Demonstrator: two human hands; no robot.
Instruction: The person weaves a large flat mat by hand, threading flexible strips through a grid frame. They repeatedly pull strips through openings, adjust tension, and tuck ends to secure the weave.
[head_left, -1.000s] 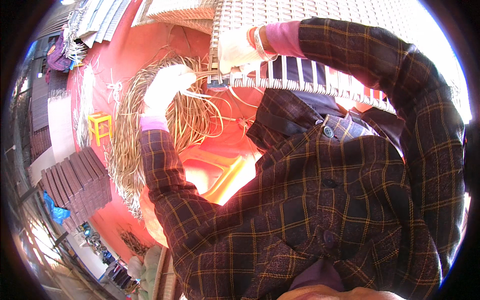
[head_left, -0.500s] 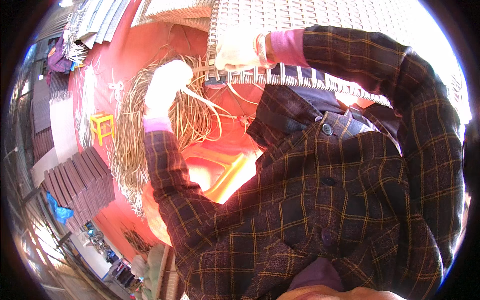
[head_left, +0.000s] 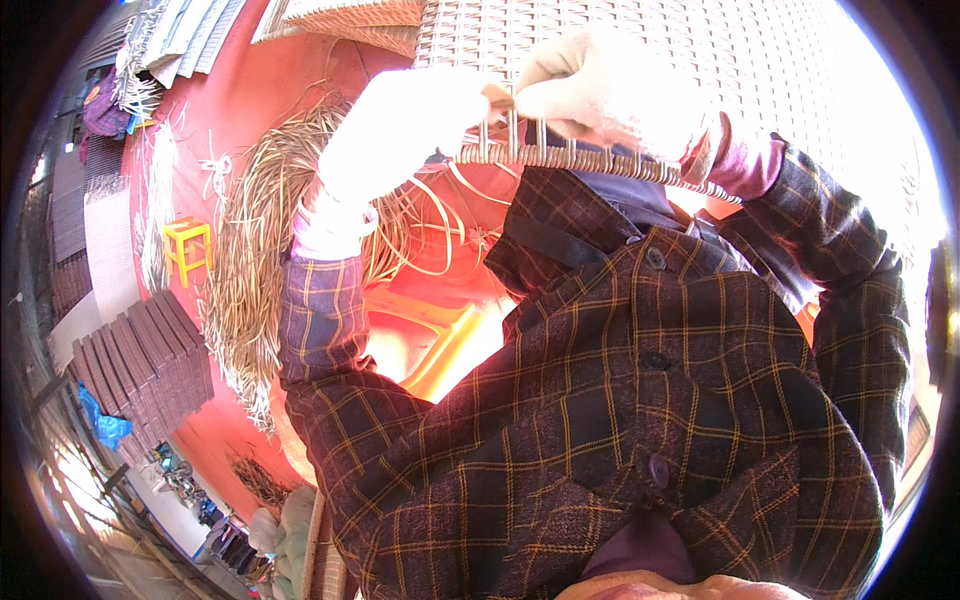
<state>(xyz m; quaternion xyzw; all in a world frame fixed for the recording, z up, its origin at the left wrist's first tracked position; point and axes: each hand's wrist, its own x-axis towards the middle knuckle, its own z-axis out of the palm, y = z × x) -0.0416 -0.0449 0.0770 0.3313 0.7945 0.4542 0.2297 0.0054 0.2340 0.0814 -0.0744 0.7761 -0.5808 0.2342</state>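
Observation:
A woven wicker panel [head_left: 470,40] with pale synthetic strands fills the top of the view, its wrapped rim [head_left: 600,160] toward me. At the rim's left part, my left hand [head_left: 400,125], in a white glove washed out by light, is closed. A short brownish wicker strip [head_left: 497,98] shows between its fingertips and my right hand. My right hand [head_left: 620,95], also gloved, pinches thumb and forefinger together at that strip, above the slats by the rim. Glare hides the left fingers' detail. Loose pale strands [head_left: 435,225] curl below the left hand.
A large bundle of wicker strands [head_left: 250,240] lies on the red ground sheet [head_left: 150,215] at left. Beyond are a small yellow stool [head_left: 187,248] and stacked brown panels [head_left: 145,365]. An orange-yellow plastic seat [head_left: 430,330] stands near my left arm.
My right hand has moved right along the panel's rim from its left corner. My left hand has moved right and up, from above the strand bundle to the rim.

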